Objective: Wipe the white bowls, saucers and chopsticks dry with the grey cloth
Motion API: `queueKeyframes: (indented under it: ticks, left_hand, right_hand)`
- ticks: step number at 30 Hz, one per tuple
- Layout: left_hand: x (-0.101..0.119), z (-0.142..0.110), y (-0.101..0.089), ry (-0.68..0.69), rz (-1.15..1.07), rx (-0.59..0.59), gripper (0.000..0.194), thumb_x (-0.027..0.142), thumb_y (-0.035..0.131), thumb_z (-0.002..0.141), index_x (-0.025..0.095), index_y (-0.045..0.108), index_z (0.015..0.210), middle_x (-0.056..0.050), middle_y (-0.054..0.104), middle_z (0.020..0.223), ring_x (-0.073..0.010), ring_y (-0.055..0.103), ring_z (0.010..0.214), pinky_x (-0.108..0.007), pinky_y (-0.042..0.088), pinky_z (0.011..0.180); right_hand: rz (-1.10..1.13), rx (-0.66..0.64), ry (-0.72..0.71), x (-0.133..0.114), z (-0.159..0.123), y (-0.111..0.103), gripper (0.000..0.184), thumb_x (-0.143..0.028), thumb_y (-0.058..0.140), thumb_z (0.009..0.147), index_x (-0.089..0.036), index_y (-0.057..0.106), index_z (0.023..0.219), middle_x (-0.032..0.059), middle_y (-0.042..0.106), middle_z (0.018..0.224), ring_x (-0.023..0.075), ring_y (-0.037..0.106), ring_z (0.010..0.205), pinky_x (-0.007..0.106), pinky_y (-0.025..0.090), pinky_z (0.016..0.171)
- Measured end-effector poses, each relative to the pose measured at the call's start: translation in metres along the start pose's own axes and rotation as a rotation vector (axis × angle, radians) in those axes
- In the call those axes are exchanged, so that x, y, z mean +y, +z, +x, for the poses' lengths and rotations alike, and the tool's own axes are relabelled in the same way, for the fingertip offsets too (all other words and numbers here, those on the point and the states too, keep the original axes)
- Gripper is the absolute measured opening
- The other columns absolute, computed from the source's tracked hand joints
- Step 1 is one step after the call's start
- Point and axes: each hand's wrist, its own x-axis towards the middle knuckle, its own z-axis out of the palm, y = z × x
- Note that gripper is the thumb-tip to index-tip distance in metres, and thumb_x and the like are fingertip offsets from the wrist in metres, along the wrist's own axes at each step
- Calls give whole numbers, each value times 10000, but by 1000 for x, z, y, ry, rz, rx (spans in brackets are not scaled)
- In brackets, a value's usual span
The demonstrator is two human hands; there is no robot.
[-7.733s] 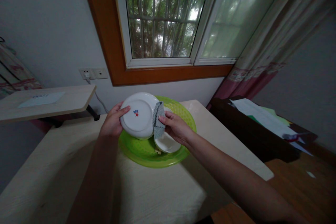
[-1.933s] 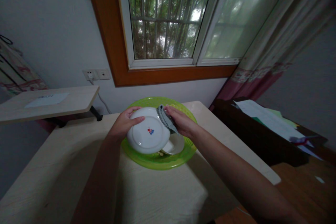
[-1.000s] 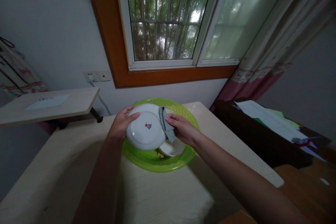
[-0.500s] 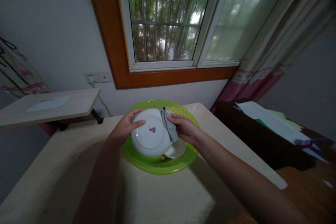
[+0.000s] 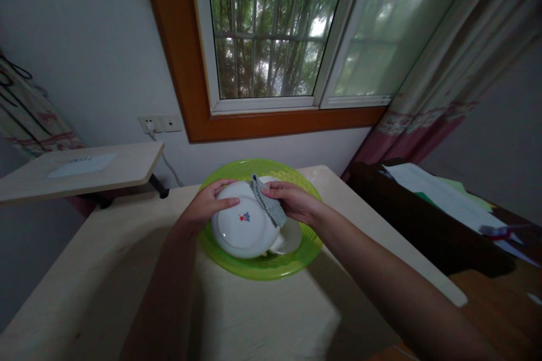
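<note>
In the head view, we've got the white dish [image 5: 242, 234] up over the L half of the green basin [image 5: 262, 276], tilted, underside w/ its small red-&-blue mark facing us. Our L hand [image 5: 208, 206] pinches the dish's edge, thumb on the base. Our R hand [image 5: 292, 201] pinches the grey cloth [image 5: 271, 207], which lies along the dish's R edge, abt. over the basin's middle. In the basin's R half sits a white bowl [image 5: 289, 238], partly hidden; can't tell if the dish touches it. Basin's on the table [image 5: 254, 316].

Progress, we'd judge: cloth work on the dish is under way, not done, b/c cloth's on the edge & the dish isn't set down. How much of the edge is covered, can't tell. Bowl's out of our hands; done or not, unclear.
</note>
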Motion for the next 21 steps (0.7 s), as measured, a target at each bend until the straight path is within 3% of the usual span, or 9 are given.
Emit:
queueKeyframes:
  ticks: [10, 15, 21]
  left_hand:
    - [3, 2, 5, 23, -153, 121, 660, 287, 906, 590, 162, 648, 1185, -113, 716, 1160, -258, 705, 963, -364, 567, 826]
    - [4, 3, 6, 1, -210, 184, 659, 285, 905, 591, 156, 629, 1175, -105, 730, 1100, -228, 707, 860, -341, 571, 756]
    - [5, 5, 4, 23, -224, 255, 628, 297, 899, 586, 156, 625, 1133, -106, 727, 1093, -244, 711, 906, -352, 569, 791]
  right_hand:
    - [-3, 25, -73, 2, -5, -1, 288, -301, 816, 813, -131, 717, 1023, 84, 755, 943, 144, 693, 770, 234, 561, 709]
    - [23, 64, -63, 6, -11, 2, 291, -313, 832, 787, -138, 715, 989, 72, 754, 911, 140, 678, 720, 255, 560, 701]
    - [17, 98, -62, 14, -18, 2, 304, -314, 831, 794, -135, 704, 1005, 79, 746, 939, 142, 682, 771, 256, 557, 738]
